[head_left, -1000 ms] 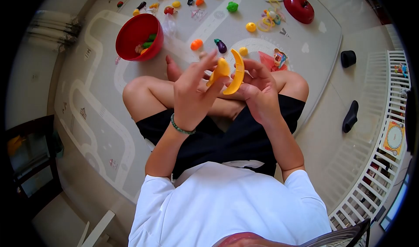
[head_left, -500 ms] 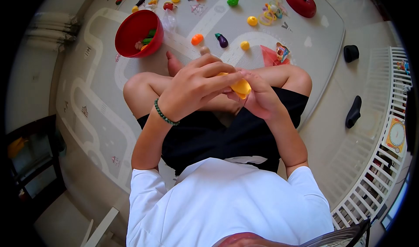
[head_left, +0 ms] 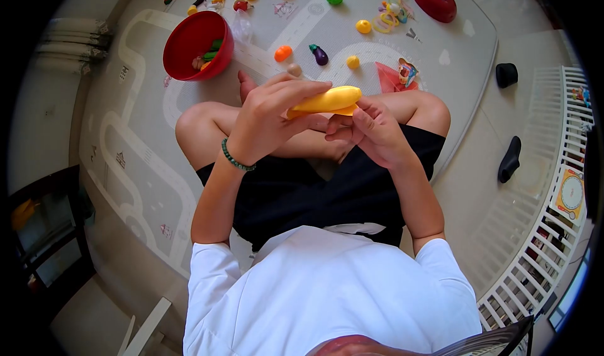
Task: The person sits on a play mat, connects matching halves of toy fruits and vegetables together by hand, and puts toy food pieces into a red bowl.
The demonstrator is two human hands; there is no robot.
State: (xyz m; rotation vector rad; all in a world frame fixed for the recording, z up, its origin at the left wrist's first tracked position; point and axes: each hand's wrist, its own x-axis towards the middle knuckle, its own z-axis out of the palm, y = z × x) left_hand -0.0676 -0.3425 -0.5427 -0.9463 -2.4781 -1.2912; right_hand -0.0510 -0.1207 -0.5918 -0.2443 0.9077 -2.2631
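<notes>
A yellow toy banana lies sideways above my crossed legs, its two pieces now close together. My left hand, with a green bead bracelet at the wrist, holds the banana's left end between thumb and fingers. At its right end, my right hand pinches the lower yellow piece. Just beyond the hands on the mat are a purple eggplant, an orange toy, a small yellow toy and a pale brown round toy.
A red bowl with several toy vegetables stands at the upper left. The red apple-shaped lid lies at the upper right. A red bag is beyond my right knee. Black footwear lies off the mat.
The two yellow pieces, apart a second ago, have come together between my hands. The banana has turned from upright to sideways, and my left fingers have moved back to its left end.
</notes>
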